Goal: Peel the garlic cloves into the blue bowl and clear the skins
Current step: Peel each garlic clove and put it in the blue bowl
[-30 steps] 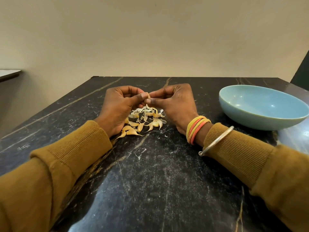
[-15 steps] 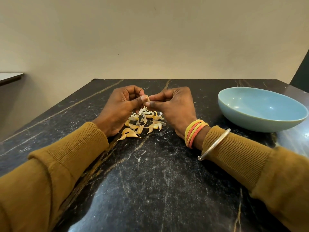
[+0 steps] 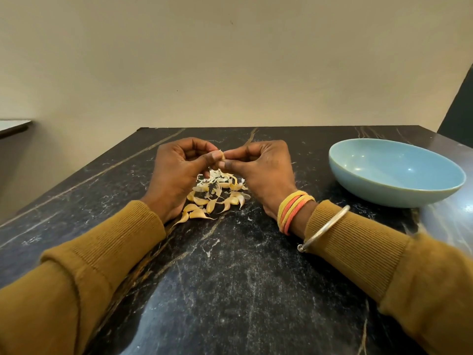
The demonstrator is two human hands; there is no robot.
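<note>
My left hand (image 3: pixel 179 172) and right hand (image 3: pixel 261 170) meet fingertip to fingertip just above the black marble table (image 3: pixel 230 290), both curled and pinching one garlic clove (image 3: pixel 222 156) between thumbs and forefingers. Only a pale sliver of it shows, so I cannot tell which way its long axis runs. Directly below my hands lies the pile of unpeeled cloves (image 3: pixel 204 203), flat on the stone, their pointed tails fanning in mixed directions; the nearest one trails its tail towards my left sleeve (image 3: pixel 107 242). White papery skins (image 3: pixel 213 175) sit at the far side of the pile. The blue bowl (image 3: pixel 358 180) stands upright well to my right, apart from everything.
</note>
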